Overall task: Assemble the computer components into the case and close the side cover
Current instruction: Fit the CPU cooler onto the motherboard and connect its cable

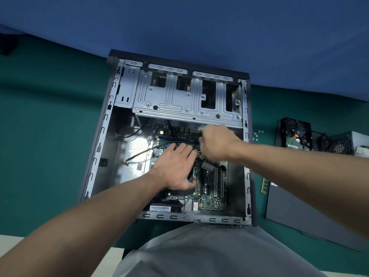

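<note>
An open grey computer case (99, 136) lies flat on the green table, with its motherboard (209, 198) inside. My left hand (175, 166) lies on the board with straight fingers that reach the green memory stick (187, 145) in its slot. My right hand (215, 142) is blurred, fingers curled down over the right end of that stick; what it holds is hidden. A loose black cable (139, 153) runs across the case floor to the left.
A metal drive cage (179, 104) spans the case's far half. To the right of the case lie small screws (256, 135), a hard drive in a black bracket (295, 134), a power supply (347, 144), a spare memory stick (265, 185) and the dark side cover (311, 212).
</note>
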### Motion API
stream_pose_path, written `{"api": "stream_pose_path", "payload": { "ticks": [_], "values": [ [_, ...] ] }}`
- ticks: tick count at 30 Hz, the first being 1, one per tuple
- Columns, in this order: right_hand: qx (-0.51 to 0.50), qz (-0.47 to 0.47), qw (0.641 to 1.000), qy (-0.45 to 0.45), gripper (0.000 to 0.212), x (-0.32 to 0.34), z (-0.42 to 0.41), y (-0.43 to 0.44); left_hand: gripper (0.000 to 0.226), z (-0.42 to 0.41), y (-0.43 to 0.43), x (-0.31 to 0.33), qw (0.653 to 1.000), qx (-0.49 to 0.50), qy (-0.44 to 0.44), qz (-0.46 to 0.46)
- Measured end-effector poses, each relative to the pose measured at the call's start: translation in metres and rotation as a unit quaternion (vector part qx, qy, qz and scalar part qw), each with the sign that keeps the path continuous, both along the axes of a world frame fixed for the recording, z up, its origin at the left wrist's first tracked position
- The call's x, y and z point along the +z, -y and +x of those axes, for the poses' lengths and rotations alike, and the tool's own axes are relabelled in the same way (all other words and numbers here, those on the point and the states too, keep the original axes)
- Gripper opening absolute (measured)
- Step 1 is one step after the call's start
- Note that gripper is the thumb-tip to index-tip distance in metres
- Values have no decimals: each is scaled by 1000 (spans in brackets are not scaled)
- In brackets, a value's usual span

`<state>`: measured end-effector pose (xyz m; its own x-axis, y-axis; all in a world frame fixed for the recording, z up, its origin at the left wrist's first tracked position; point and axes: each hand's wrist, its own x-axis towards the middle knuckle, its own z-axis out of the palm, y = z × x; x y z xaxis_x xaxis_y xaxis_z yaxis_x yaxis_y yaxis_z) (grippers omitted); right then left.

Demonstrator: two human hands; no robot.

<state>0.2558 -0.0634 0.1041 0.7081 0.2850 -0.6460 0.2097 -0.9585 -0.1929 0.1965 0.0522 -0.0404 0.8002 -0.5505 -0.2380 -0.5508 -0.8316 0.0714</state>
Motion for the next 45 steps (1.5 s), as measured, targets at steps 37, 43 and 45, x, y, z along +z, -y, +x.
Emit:
{"api": "stream_pose_path", "payload": {
  "ticks": [37, 43, 45],
  "values": [
    [283, -102, 953, 44, 10, 12, -1, 15, 89, 0, 0, 0, 1000, -4, 10, 1],
    [404, -50, 902, 142, 15, 1, -18, 9, 91, 0, 1, 1, 1000, -1, -14, 15],
    [119, -47, 989, 72, 21, -1, -5, 1, 90, 1, 1, 1, 1000, -1, -9, 15]
  ]
}}
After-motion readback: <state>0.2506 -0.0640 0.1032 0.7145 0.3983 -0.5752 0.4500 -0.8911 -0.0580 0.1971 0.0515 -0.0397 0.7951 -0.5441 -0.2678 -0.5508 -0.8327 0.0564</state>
